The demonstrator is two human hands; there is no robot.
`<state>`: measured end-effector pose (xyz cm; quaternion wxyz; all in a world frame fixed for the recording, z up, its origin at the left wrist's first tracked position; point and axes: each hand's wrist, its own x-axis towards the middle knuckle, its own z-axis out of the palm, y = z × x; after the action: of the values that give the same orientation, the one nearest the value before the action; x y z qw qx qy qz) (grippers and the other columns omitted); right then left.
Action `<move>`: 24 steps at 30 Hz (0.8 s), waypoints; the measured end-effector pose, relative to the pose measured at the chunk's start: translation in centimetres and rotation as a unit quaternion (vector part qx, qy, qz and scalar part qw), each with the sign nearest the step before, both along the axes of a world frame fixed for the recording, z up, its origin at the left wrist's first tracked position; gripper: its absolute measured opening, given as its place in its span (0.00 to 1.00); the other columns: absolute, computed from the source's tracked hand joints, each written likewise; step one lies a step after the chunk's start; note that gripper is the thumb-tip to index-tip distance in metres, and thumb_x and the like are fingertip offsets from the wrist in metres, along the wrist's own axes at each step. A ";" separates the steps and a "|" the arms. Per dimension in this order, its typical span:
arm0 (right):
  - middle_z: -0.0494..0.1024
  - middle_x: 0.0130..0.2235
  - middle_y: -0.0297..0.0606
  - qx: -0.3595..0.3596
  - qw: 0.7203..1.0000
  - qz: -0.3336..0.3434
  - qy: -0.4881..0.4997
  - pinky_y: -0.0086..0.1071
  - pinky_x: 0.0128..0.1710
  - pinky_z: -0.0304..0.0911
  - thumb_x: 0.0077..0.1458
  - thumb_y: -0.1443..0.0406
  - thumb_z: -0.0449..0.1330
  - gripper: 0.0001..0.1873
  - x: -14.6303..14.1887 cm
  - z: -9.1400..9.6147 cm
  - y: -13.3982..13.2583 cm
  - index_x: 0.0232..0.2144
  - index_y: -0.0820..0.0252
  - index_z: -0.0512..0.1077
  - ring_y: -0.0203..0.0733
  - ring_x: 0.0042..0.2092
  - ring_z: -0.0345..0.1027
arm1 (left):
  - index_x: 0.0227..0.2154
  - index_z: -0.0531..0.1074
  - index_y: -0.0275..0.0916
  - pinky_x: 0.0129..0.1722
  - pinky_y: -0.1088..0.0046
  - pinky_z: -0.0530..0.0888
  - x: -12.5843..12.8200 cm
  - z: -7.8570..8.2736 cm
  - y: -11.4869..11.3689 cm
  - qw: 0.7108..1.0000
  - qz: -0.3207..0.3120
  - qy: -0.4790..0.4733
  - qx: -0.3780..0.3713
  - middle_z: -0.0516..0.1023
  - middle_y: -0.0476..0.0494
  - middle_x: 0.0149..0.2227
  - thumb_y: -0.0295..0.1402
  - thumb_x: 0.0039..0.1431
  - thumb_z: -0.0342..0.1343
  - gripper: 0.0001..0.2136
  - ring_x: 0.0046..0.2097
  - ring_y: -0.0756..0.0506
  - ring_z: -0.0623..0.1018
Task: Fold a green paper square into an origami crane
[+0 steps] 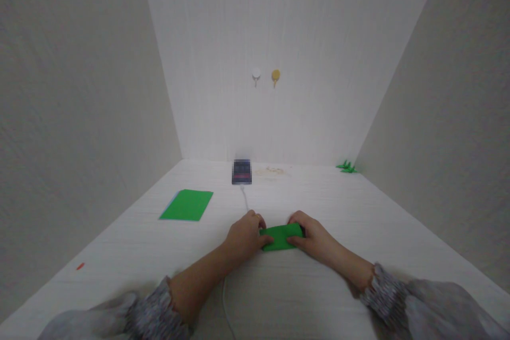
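A folded sheet of green paper (280, 237) is held between my two hands, over the near middle of the white table. My left hand (247, 235) grips its left end, thumb on the near face and fingers curled behind. At the right end, my right hand (313, 235) pinches it the same way, with the thumb in front and the fingers at the back. The paper looks like a long narrow rectangle. Its far side is hidden from me.
A stack of green paper (187, 205) lies to the left. Small folded green paper shapes (347, 167) sit in the far right corner. A blurred phone-like device (241, 172) stands at the back, its white cable (225, 303) running toward me. Two hooks (275, 75) hang on the wall.
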<state>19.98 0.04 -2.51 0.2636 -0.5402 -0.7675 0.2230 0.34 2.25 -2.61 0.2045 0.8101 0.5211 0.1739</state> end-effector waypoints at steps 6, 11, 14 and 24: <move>0.65 0.29 0.32 0.002 1.000 0.005 0.014 0.28 0.30 0.54 0.40 0.72 0.58 0.08 0.1 -0.3 0.1 0.27 0.60 0.64 0.37 0.32 0.59 | 0.32 0.66 0.37 0.30 0.73 0.63 0.0 0.1 -0.1 0.999 0.010 -0.003 -0.036 0.70 0.44 0.34 0.38 0.42 0.56 0.14 0.34 0.46 0.70; 0.65 0.29 0.33 0.000 1.000 0.012 0.019 0.29 0.30 0.55 0.39 0.71 0.58 0.09 0.2 -0.6 0.2 0.28 0.60 0.65 0.37 0.32 0.59 | 0.35 0.62 0.38 0.29 0.74 0.62 -0.2 -0.7 0.2 0.996 -0.017 -0.060 -0.061 0.71 0.47 0.32 0.34 0.42 0.56 0.15 0.33 0.48 0.70; 0.66 0.31 0.34 0.023 0.999 0.020 0.030 0.30 0.31 0.56 0.38 0.71 0.59 0.11 0.3 -0.7 0.3 0.28 0.60 0.64 0.38 0.33 0.60 | 0.37 0.60 0.39 0.28 0.75 0.62 -0.3 -1.0 0.3 0.990 -0.045 -0.114 -0.067 0.70 0.49 0.30 0.30 0.43 0.55 0.17 0.31 0.49 0.69; 0.69 0.40 0.40 0.025 0.995 0.056 -0.073 0.39 0.43 0.53 0.40 0.63 0.63 0.21 -0.2 1.1 -0.6 0.40 0.59 0.67 0.46 0.43 0.60 | 0.37 0.59 0.40 0.23 0.78 0.59 -0.1 -0.3 -0.4 0.981 -0.097 -0.156 -0.064 0.66 0.55 0.24 0.28 0.41 0.55 0.18 0.25 0.52 0.66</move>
<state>19.79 -0.56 -1.41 0.2074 -0.5048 -0.8189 0.1779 0.25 1.81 -2.86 0.3509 0.8049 0.4120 0.2437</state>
